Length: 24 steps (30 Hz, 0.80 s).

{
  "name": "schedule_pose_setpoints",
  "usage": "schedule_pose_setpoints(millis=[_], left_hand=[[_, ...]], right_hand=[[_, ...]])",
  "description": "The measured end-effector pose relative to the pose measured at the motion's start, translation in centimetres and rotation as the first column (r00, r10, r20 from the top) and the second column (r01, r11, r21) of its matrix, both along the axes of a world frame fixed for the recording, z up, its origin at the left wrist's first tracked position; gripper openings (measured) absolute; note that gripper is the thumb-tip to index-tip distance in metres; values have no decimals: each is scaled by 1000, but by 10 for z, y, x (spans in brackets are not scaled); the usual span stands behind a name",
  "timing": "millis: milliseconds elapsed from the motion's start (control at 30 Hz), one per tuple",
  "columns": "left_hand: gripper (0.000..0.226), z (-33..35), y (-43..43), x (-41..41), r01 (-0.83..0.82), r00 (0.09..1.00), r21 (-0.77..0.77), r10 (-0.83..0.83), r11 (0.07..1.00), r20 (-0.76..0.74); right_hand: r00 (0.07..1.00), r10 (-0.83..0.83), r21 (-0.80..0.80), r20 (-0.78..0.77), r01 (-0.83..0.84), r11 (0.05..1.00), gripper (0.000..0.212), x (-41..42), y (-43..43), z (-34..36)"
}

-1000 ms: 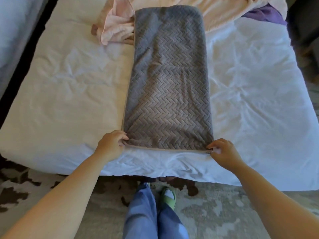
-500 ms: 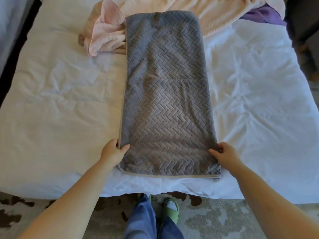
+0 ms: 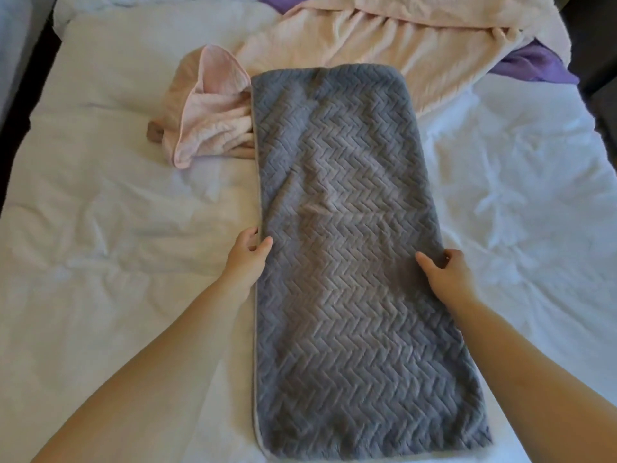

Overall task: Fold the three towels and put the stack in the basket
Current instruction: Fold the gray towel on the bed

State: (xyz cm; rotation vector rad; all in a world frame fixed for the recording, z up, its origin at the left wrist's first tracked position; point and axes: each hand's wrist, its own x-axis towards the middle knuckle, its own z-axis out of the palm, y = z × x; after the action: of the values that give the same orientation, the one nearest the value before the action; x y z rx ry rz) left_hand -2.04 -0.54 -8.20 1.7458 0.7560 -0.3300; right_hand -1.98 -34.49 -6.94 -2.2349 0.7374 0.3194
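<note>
A grey towel (image 3: 350,245) with a herringbone weave lies as a long narrow strip down the middle of the white bed (image 3: 100,228). My left hand (image 3: 248,253) pinches its left edge about halfway along, thumb on top. My right hand (image 3: 445,270) grips the right edge at the same height, fingers curled at the edge. A crumpled pink towel (image 3: 207,125) lies at the strip's far left corner and touches it. A large peach towel (image 3: 384,45) is spread loosely at the back. No basket is in view.
A purple cloth (image 3: 534,66) shows from under the peach towel at the back right. White wrinkled bedding stretches to both sides of the strip. A dark gap runs along the bed's left edge.
Both hands have slid from the towel's near corners up its long edges to about mid-length. The view has moved forward over the bed, so the floor and my feet are out of sight.
</note>
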Motion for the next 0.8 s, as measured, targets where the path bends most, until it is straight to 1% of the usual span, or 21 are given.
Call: schedule_pose_setpoints(millis=[100, 167, 233, 300, 367, 433, 500, 567, 633, 733, 800], left_hand=[[57, -5, 0, 38, 1, 999, -2, -1, 1000, 34], [55, -6, 0, 64, -6, 997, -57, 10, 998, 81], [50, -6, -1, 90, -19, 993, -114, 33, 993, 118], [53, -2, 0, 117, -45, 991, -127, 61, 991, 123], [50, 3, -1, 143, -60, 980, -166, 90, 984, 180], [46, 11, -3, 170, -49, 965, -228, 105, 972, 241], [44, 21, -5, 198, -33, 958, -255, 103, 966, 269], [36, 31, -7, 225, -18, 960, -252, 87, 968, 267], [37, 42, -9, 253, -28, 965, -266, 95, 964, 243], [36, 55, -10, 290, -38, 970, -213, 87, 976, 226], [27, 60, -8, 309, -21, 972, -167, 59, 986, 226]], right_hand=[[998, -61, 8, 26, 61, 998, 61, 32, 3, -8], [996, -77, 14, 38, 76, 997, 64, 57, 1, -10], [996, -66, 33, 52, 64, 997, 63, 84, 0, -11], [997, -36, 56, 62, 33, 998, 62, 112, 0, -11], [997, -5, 73, 75, 0, 997, 62, 141, 3, -9], [996, 39, 89, 79, -46, 995, 60, 170, 6, -4], [991, 94, 113, 95, -104, 988, 59, 199, 9, 4], [980, 163, 104, 110, -174, 979, 62, 229, 12, 14], [967, 229, 48, 107, -236, 971, 66, 258, 15, 23], [936, 319, 1, 151, -323, 946, 67, 298, 20, 32], [880, 440, -50, 181, -439, 897, 70, 322, 22, 37]])
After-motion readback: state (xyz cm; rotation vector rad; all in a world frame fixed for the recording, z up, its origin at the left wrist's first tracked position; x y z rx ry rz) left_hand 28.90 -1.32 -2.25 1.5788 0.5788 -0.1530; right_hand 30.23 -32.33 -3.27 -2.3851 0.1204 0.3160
